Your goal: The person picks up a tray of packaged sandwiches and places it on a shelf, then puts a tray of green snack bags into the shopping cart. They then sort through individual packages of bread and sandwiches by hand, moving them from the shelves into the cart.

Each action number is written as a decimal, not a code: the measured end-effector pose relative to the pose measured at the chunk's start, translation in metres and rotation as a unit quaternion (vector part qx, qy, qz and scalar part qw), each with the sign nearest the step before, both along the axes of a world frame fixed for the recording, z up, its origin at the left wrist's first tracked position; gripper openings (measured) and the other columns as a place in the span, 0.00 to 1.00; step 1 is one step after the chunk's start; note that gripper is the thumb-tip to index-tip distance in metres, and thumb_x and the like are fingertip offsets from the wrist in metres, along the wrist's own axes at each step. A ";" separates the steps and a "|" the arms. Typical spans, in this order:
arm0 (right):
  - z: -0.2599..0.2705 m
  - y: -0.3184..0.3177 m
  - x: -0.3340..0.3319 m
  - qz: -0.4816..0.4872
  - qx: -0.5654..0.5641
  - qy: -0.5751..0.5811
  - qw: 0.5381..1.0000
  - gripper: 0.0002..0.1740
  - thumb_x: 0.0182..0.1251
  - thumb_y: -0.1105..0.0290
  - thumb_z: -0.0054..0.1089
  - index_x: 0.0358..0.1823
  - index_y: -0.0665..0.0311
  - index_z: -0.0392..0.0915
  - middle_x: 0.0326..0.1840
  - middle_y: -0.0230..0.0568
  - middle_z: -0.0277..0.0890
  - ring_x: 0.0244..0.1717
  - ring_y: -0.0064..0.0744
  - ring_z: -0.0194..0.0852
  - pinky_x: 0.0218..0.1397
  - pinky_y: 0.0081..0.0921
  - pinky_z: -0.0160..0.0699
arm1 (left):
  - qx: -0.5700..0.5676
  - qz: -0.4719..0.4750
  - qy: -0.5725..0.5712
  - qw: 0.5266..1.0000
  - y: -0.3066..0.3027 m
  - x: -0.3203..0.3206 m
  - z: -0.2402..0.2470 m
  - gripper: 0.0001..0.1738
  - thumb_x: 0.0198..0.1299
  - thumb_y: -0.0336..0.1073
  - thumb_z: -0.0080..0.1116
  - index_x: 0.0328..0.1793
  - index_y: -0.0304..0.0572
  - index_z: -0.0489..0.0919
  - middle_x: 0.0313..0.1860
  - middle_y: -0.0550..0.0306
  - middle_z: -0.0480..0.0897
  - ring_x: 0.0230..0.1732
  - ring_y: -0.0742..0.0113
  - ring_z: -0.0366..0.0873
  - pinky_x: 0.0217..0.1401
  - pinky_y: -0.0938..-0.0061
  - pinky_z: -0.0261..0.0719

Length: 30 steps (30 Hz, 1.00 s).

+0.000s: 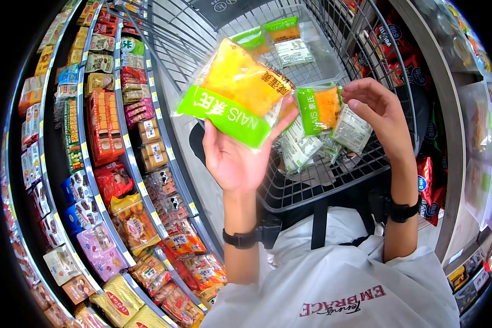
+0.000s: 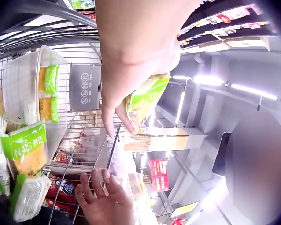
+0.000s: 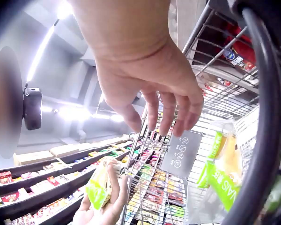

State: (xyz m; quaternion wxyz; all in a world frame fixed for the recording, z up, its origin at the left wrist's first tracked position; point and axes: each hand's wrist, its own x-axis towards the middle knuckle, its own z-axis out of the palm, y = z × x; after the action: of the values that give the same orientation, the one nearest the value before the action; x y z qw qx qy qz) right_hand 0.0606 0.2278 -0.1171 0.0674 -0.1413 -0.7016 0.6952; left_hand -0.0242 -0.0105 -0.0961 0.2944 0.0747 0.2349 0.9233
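Note:
My left hand [image 1: 238, 164] holds up a clear packet of yellow snack [image 1: 243, 79] with a green NAIS band, above the shopping cart [image 1: 290, 205]. In the right wrist view, fingers and thumb grip this packet [image 3: 97, 190] at its sides. My right hand [image 1: 385, 112] hovers over the cart's right side, its fingers loosely bent and holding nothing. Just left of it, a green-banded packet [image 1: 320, 109] lies among several packets turned white side up [image 1: 352, 129]. Farther forward in the cart, a clear plastic box [image 1: 331, 63] contains more such packets [image 1: 284, 33].
Shelves of packaged snacks [image 1: 106, 126] run along the left, close beside the cart. On the right, red snack bags [image 1: 426, 175] sit low by a wooden-edged shelf [image 1: 456, 158]. The wire side of the cart [image 1: 402, 65] rises outside my right hand.

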 end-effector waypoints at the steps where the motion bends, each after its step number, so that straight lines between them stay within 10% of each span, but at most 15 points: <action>1: -0.001 0.001 -0.001 0.000 0.000 -0.001 1.000 0.12 0.67 0.76 0.62 0.51 0.66 0.78 0.49 0.35 0.80 0.55 0.25 0.78 0.63 0.24 0.73 | 0.006 -0.010 0.001 1.000 -0.001 -0.001 -0.001 0.38 0.73 0.59 0.40 0.84 0.56 0.49 0.83 0.48 0.53 0.78 0.23 0.46 0.75 0.20 0.37; 8: 0.017 0.018 -0.012 0.042 0.145 -0.051 0.987 0.14 0.65 0.71 0.65 0.50 0.67 0.79 0.47 0.37 0.83 0.52 0.27 0.80 0.56 0.25 0.77 | -0.166 -0.006 0.073 0.983 -0.009 -0.003 0.008 0.42 0.70 0.53 0.47 0.84 0.47 0.48 0.82 0.47 0.54 0.81 0.36 0.48 0.80 0.36 0.42; 10: 0.034 0.027 -0.020 0.073 0.288 -0.072 0.952 0.18 0.61 0.68 0.68 0.50 0.67 0.78 0.47 0.42 0.82 0.52 0.36 0.80 0.54 0.32 0.77 | -0.290 -0.104 0.342 0.888 -0.026 -0.028 -0.010 0.39 0.63 0.42 0.55 0.80 0.44 0.60 0.79 0.44 0.60 0.83 0.49 0.47 0.83 0.56 0.43; 13: 0.033 0.046 -0.052 0.129 0.388 -0.014 0.912 0.19 0.58 0.67 0.68 0.50 0.66 0.78 0.49 0.47 0.81 0.53 0.44 0.79 0.55 0.36 0.77 | -0.531 -0.202 0.470 0.676 -0.023 -0.040 0.030 0.36 0.58 0.36 0.62 0.75 0.44 0.68 0.76 0.41 0.66 0.81 0.46 0.55 0.80 0.58 0.51; 21: -0.081 0.027 -0.196 0.203 0.512 -0.097 0.829 0.29 0.48 0.66 0.75 0.53 0.66 0.77 0.49 0.55 0.79 0.56 0.54 0.76 0.60 0.42 0.76 | -0.641 -0.236 0.551 0.479 0.048 -0.189 -0.010 0.27 0.54 0.33 0.59 0.63 0.42 0.76 0.58 0.41 0.80 0.61 0.47 0.77 0.61 0.62 0.77; 26: -0.153 0.015 -0.228 0.237 0.625 -0.203 0.716 0.42 0.48 0.65 0.75 0.68 0.55 0.68 0.66 0.50 0.73 0.63 0.55 0.75 0.54 0.46 0.83 | -0.799 -0.267 0.476 0.253 0.100 -0.241 -0.060 0.26 0.58 0.36 0.58 0.65 0.42 0.75 0.62 0.46 0.79 0.64 0.50 0.76 0.64 0.49 0.73; 30: -0.180 0.012 -0.264 0.220 0.633 -0.290 0.683 0.36 0.61 0.65 0.65 0.72 0.53 0.65 0.73 0.48 0.66 0.66 0.59 0.72 0.51 0.60 0.82 | -0.816 -0.214 0.476 0.250 0.104 -0.263 -0.114 0.41 0.51 0.37 0.68 0.72 0.43 0.65 0.75 0.48 0.64 0.77 0.52 0.60 0.71 0.38 0.65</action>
State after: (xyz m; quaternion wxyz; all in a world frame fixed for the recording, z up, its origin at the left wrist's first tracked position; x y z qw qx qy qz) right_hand -0.2037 0.2403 -0.2976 -0.2211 -0.1010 -0.9700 0.0044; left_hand -0.2867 0.0940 -0.2106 0.2209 0.2681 0.9359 -0.0591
